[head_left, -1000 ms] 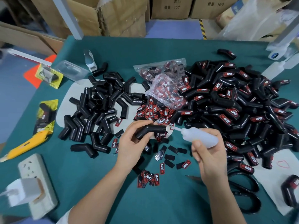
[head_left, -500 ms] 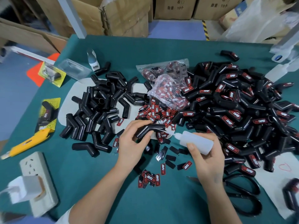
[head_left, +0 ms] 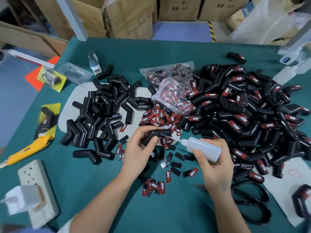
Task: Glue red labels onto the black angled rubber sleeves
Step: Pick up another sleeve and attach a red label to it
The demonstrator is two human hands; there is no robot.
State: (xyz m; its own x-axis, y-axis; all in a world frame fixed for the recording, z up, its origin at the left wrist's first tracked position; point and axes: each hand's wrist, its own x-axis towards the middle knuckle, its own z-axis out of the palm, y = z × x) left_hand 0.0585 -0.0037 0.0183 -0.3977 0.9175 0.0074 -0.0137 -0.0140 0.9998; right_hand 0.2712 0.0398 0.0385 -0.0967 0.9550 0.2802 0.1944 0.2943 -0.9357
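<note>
My left hand grips a plain black angled rubber sleeve just above the green table. My right hand holds a translucent glue bottle on its side, its thin nozzle touching the sleeve's right arm. Loose red labels lie in a heap just beyond the sleeve, and a few more labels lie near my wrists. A pile of unlabelled sleeves sits at the left. A big pile of labelled sleeves fills the right side.
Plastic bags of labels lie between the piles. Black scissors lie by my right forearm. At the left sit a yellow utility knife, a white power strip and packaged sleeves. Cardboard boxes stand behind the table.
My right hand has brought the glue bottle left and closer, so the nozzle tip now touches the sleeve. My left hand keeps the sleeve almost in place.
</note>
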